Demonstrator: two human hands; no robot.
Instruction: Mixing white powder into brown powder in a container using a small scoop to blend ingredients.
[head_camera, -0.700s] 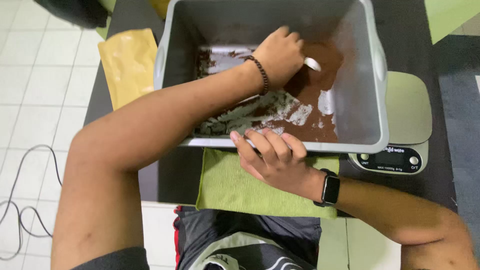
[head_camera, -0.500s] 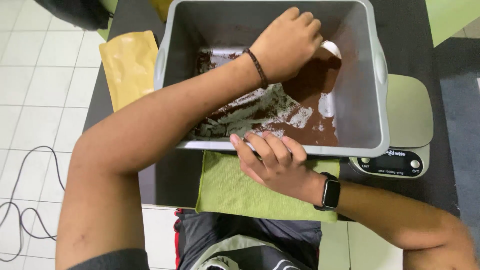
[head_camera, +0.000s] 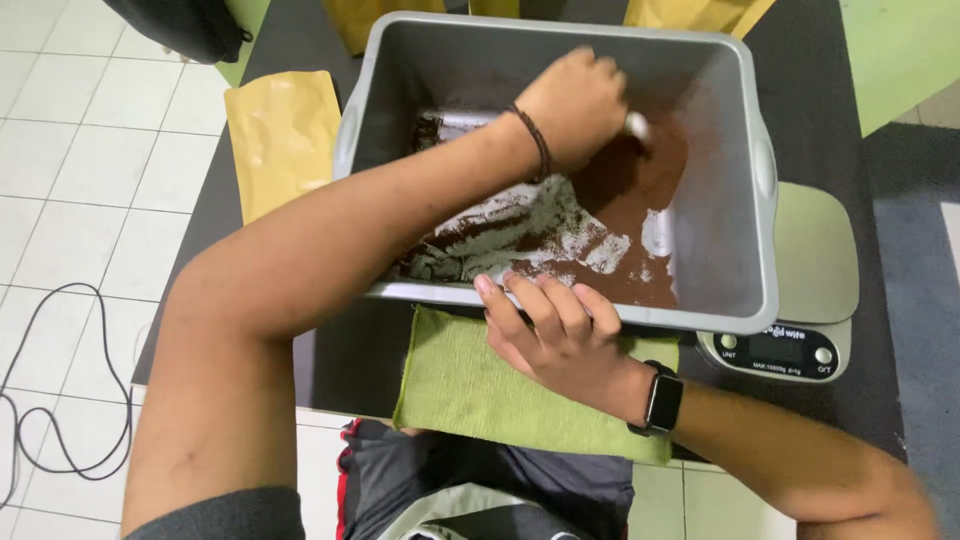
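A grey plastic bin (head_camera: 745, 150) stands on a dark table and holds brown powder (head_camera: 625, 200) smeared over its pale bottom. My left hand (head_camera: 575, 105), with a dark bracelet on the wrist, reaches across into the bin and is closed around a white scoop (head_camera: 638, 125) whose end touches the powder pile at the far right. My right hand (head_camera: 555, 335), with a black watch on the wrist, rests with its fingers curled over the bin's near rim, above a green cloth (head_camera: 450, 385).
A digital kitchen scale (head_camera: 815, 260) sits partly under the bin's right side. A yellow pouch (head_camera: 280, 135) lies left of the bin, and more yellow pouches (head_camera: 690, 12) lie behind it. A black bag (head_camera: 185, 25) and a cable (head_camera: 40, 400) are on the tiled floor.
My left hand has shifted with the scoop within the far right part of the bin, over the powder pile. My right hand has stayed on the near rim.
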